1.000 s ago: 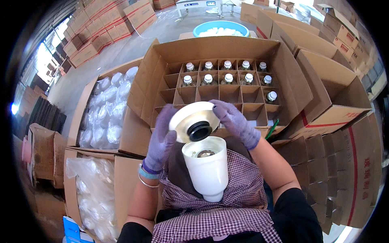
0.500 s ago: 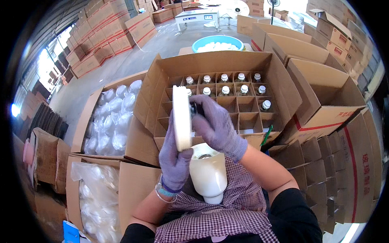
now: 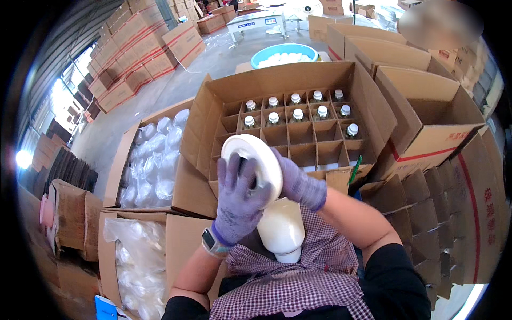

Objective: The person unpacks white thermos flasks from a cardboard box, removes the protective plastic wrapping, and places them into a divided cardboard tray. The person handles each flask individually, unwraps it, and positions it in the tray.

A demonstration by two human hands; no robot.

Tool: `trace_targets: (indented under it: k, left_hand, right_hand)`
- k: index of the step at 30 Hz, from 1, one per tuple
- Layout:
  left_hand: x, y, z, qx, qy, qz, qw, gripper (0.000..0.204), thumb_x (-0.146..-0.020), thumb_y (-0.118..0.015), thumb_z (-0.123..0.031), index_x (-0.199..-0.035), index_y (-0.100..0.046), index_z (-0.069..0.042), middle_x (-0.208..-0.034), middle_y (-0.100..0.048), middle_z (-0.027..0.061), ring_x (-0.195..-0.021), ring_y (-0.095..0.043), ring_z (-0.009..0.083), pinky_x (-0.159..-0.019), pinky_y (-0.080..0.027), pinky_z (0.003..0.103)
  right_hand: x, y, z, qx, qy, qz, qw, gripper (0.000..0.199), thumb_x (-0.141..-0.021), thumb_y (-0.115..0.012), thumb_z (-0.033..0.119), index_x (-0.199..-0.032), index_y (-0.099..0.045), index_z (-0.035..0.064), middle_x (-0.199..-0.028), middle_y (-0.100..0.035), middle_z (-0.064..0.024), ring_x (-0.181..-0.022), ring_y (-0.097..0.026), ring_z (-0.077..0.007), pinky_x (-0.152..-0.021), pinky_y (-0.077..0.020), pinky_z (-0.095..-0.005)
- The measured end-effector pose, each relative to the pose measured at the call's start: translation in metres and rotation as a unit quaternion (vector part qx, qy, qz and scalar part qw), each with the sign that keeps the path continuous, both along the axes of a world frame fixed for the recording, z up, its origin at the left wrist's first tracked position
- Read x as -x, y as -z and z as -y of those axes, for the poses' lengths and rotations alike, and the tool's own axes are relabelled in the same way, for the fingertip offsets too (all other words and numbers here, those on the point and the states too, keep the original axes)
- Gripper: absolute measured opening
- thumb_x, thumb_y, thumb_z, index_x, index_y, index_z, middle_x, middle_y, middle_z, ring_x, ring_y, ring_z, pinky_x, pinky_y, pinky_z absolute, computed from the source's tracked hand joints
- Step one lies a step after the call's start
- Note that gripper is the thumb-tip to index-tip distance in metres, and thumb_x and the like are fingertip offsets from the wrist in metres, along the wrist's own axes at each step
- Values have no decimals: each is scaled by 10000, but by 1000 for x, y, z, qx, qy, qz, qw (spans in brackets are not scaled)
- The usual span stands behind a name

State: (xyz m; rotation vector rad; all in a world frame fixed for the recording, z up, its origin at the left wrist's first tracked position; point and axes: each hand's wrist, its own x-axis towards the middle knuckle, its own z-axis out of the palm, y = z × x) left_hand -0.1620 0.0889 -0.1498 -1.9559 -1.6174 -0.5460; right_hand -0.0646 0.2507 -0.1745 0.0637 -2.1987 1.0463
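Both gloved hands work at the top of a white jug [image 3: 281, 229] held close against the checked apron [image 3: 298, 282], its base resting toward the person's lap so the neck points up and away, which keeps it steady while the wide white cap [image 3: 255, 160] is handled. The left hand [image 3: 237, 200] is spread over the near face of the cap, fingers splayed and pressed flat on it; the right hand [image 3: 298, 184] wraps round from the far side, fingers curled behind the cap's rim. Whether the cap sits fully on the neck or is only held against it is hard to tell, since the hands cover the join. Both forearms rise from the lower edge, elbows bent, wrists tilted inward. Just beyond stands an open divided carton [image 3: 290, 125], its far cells holding small capped bottles [image 3: 297, 113], within easy reach. Bagged pieces fill cartons [image 3: 152, 160] to the left.
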Motion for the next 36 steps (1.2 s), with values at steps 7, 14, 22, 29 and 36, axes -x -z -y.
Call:
trace_targets:
  k: [7,14,22,29,36]
  left_hand:
    - [-14,-10,10,75,34,597,798,921,-869,-757,-398,-1539,-277,12,-1632,-232,265,-1527,-237,336,-1219,-266,460]
    - [-13,-19,7,81,88,484,867,782,-883,-753,-322,-1498,-392,0,-1573,-304,243,-1455,-355,356,-1167,-348,455]
    - [2,18,-16,-71,58,193,977,665,-763,-877,-303,-1334,-592,-115,-1547,-415,279,-1469,-306,512,-1170,-312,568]
    - [41,53,-2,162,111,574,795,872,-891,-622,-699,-1314,-622,64,-1341,-637,173,-1225,-618,266,-1067,-456,379]
    - [56,86,-13,202,191,576,768,526,-1001,-584,-479,-1204,-715,-13,-1242,-679,166,-1242,-579,321,-1099,-405,439]
  right_hand:
    - [-24,-43,22,-63,64,15,996,359,-881,-653,146,-1193,-559,-5,-1140,-620,-232,-868,-707,-400,-754,-577,-445]
    - [-11,-38,7,88,96,73,989,556,-849,-720,384,-1214,-504,25,-1004,-679,-219,-910,-697,-422,-773,-562,-457]
    - [-5,-13,-6,363,-130,53,921,279,-984,-620,211,-1177,-565,16,-1136,-669,-145,-892,-663,-220,-707,-555,-374]
    - [-42,36,-61,191,28,123,973,387,-974,-571,217,-1305,-632,26,-1271,-633,-97,-1209,-594,-208,-1027,-484,-343]
    - [-47,85,-27,314,-147,68,935,299,-938,-659,251,-1124,-751,36,-1189,-698,-120,-1198,-607,-243,-1076,-439,-387]
